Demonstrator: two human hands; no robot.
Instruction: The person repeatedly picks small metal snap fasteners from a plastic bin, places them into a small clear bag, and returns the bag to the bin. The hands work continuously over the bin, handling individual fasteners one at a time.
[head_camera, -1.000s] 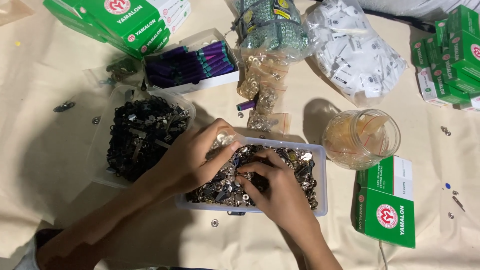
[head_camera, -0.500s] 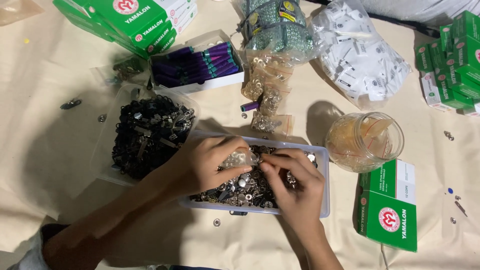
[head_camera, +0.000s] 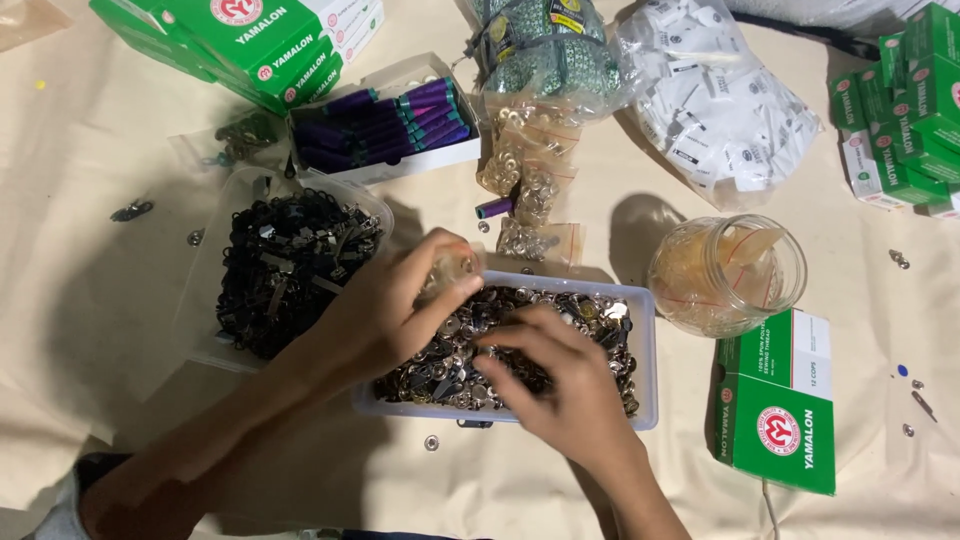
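A clear rectangular tray filled with small silver and dark metal fasteners sits in front of me. My left hand reaches in from the left and grips a small clear plastic bag over the tray's near-left corner. My right hand lies on the pile in the tray, its fingertips pinched together on a few fasteners just below the bag. The two hands nearly touch.
A clear tub of black metal pieces stands left of the tray. Behind are a box of purple thread spools, bags of gold rings, a bag of white tags, a glass jar and green boxes. Loose fasteners dot the cloth.
Both hands have shifted slightly within the tray. The left hand now holds the small bag higher at the tray's edge, and the right hand's fingers have drawn in towards it.
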